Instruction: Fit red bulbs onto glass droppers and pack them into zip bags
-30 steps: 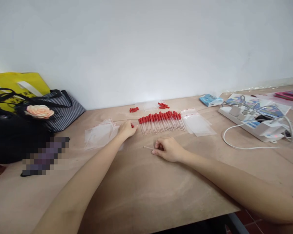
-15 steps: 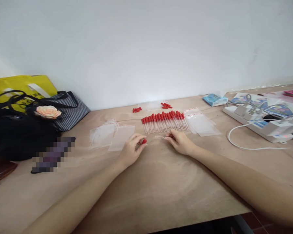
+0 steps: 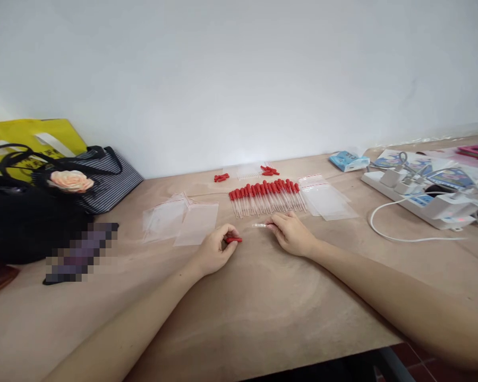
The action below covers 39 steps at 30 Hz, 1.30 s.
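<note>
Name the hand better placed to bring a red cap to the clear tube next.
Probably the left hand: it holds a red cap that pokes out toward the right hand, which grips the clear tube with its bare end pointing toward the left one.

Soft, fairly even light fills the scene, its direction hard to tell. The wall [image 3: 239, 79] is brightest low in the middle, and greys toward the top corners. A faint sheen lies on the near part of the tabletop [image 3: 271, 313], while a diffuse shadow runs under the right forearm [image 3: 366, 278]. Small glints mark the clear tube [image 3: 258, 225]. At left the black bag [image 3: 27, 228] sinks into nearly featureless darkness, and mosaic squares cover a purplish item [image 3: 82, 254]. Fine detail in the row of droppers [image 3: 265, 196] looks soft; wide-angle distortion stretches the left forearm [image 3: 131, 313] toward the near edge.
</note>
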Available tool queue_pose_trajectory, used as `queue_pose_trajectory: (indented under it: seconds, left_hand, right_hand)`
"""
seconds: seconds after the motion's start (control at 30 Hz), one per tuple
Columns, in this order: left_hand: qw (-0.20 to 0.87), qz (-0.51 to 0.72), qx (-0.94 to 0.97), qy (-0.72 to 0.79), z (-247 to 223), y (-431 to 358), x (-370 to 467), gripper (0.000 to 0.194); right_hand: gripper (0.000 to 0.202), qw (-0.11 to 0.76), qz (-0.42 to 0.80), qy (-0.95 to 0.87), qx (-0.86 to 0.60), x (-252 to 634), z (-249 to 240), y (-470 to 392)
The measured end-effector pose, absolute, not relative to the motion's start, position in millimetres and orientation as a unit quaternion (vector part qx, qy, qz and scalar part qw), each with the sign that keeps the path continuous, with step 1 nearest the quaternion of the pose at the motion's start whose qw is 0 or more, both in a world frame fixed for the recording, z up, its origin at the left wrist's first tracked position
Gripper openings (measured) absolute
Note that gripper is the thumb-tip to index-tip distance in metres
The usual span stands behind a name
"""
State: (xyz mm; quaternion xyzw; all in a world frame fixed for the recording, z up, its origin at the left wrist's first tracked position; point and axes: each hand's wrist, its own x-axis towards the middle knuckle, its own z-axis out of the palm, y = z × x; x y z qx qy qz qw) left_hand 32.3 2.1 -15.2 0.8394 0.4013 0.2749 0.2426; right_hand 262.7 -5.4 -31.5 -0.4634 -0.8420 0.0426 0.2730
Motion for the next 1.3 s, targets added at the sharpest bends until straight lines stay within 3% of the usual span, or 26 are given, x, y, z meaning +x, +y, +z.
queue_pose_trajectory:
  seconds: [0.07, 0.2, 0.93, 1.3]
  left_hand:
    - [0.203, 0.264, 0.853, 0.403, -15, 2, 32, 0.021]
    - [0.159, 0.258, 0.863, 0.404, -15, 2, 33, 0.017]
    - [0.210, 0.319, 0.837, 0.391, -17, -3, 38, 0.023]
    - [0.161, 0.292, 0.875, 0.352, -13, -5, 39, 0.018]
  right_hand:
    - [0.017, 0.275, 0.045, -0.845, -0.457, 263, -33, -5]
    - [0.020, 0.277, 0.040, -0.851, -0.444, 260, -34, -6]
    - [0.018, 0.345, 0.057, -0.855, -0.382, 241, -28, -23]
    - [0.023, 0.308, 0.005, -0.887, -0.346, 248, -27, -18]
